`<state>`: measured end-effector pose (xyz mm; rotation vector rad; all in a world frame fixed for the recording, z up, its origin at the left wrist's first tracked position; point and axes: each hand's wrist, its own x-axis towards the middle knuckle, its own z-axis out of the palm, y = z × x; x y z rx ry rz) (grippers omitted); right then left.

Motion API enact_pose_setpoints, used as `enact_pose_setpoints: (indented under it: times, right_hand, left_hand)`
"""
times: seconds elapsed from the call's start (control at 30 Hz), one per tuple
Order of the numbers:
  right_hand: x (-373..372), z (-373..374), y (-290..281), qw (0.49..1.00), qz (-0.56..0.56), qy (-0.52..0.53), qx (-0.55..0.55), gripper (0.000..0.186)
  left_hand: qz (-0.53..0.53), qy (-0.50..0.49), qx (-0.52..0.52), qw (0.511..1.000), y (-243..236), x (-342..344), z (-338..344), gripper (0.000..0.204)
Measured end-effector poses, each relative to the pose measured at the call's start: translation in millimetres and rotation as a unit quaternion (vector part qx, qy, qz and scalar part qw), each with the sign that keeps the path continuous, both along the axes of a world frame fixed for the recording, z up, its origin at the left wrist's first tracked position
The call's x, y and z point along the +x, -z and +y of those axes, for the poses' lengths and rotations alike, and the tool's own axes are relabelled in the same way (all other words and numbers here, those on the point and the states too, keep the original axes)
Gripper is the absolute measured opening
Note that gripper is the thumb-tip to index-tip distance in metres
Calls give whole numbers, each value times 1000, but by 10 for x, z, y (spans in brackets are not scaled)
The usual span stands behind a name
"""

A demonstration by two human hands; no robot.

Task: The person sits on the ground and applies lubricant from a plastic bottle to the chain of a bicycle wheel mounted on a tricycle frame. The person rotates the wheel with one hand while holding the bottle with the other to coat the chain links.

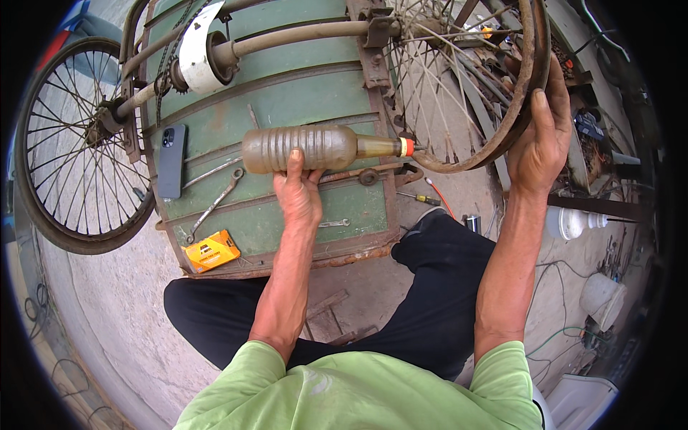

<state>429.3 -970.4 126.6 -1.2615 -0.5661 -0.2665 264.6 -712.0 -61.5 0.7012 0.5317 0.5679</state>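
Observation:
My left hand (300,195) is closed around a cloudy, ribbed plastic bottle (304,149), which lies on its side in the air over a green panel (308,93). Its narrow neck points right, and the red and yellow cap (406,147) sits at the inner edge of a rusty wheel rim (517,107). Whether the tip touches the rim I cannot tell. On the far right of that rim, my right hand (541,147) grips it with the thumb on the near face; the other fingers are partly hidden behind it. Thin spokes (433,86) run from the rim to the hub.
A rusty axle (301,39) crosses the panel to a second spoked wheel (25,143) at left. On the panel lie a phone (171,161), a large wrench (215,204), a small wrench (334,223) and a yellow box (212,251). A screwdriver (423,198) lies on the floor.

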Motion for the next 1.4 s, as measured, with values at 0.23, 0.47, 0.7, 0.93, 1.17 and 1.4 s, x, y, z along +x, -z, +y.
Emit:
enact_pose_setpoints:
  times: [0.23, 0.47, 0.7, 0.93, 1.17, 1.4]
  right_hand:
    - [44, 103, -10, 999, -25, 36, -16, 53]
    - [34, 128, -6, 1000, -15, 23, 2, 51]
    - [19, 138, -20, 1000, -14, 24, 3, 50]
    - [4, 148, -22, 1000, -16, 20, 0, 50]
    - [-9, 159, -33, 1000, -13, 24, -2, 50]
    - [-16, 159, -43, 998, -4, 48, -36, 53]
  left_hand:
    - [-6, 2, 38, 999, 27, 88, -54, 62]
    - [-5, 1, 51, 999, -41, 94, -78, 65]
    - [-8, 8, 48, 999, -93, 80, -85, 65]
    - [-8, 1, 53, 999, -76, 93, -121, 64]
    - [-20, -6, 86, 996, -145, 119, -130, 66]
    - [-2, 8, 42, 999, -52, 101, -42, 64]
